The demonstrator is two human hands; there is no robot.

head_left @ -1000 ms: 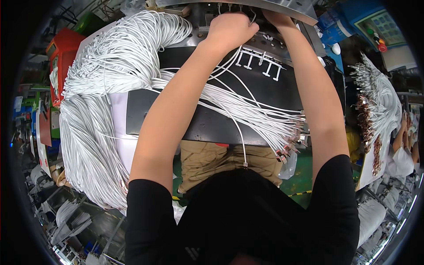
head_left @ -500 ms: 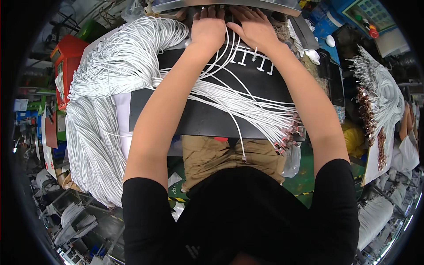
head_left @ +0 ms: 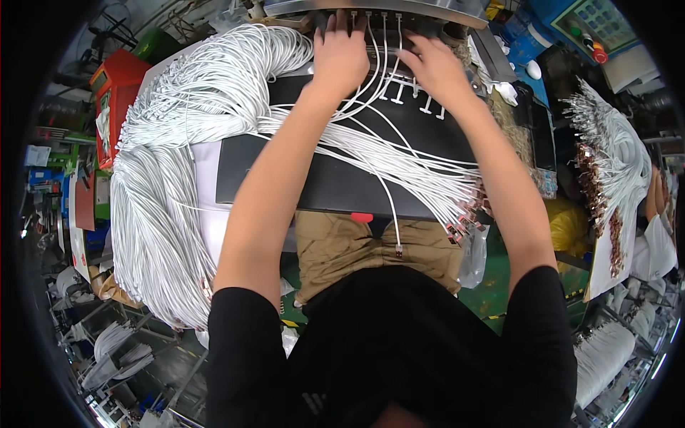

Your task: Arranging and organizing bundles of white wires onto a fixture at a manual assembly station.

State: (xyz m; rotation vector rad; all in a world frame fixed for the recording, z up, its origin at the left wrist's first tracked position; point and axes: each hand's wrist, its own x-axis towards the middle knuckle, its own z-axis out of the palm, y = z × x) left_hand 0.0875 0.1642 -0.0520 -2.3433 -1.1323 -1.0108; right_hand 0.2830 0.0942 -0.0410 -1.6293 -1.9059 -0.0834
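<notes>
At the far edge of the black work board, several white cables run up into a row of slots under a metal machine edge. My left hand reaches to the left end of that row, fingers stretched out and apart; its tips lie by the leftmost cable ends. To the right of the row, my right hand hovers with fingers spread and nothing visible in it. White T-shaped pegs sit below it. Between my forearms lies a loose bundle of white cables with reddish-brown connector ends.
A large heap of white cables covers the left side and hangs down as a thick hank. A red box stands beyond it. More cables hang at the right, near a blue machine with a red button.
Both hands have drawn back slightly from the metal edge. My right hand has moved right, off the cables, uncovering their ends in the slots.
</notes>
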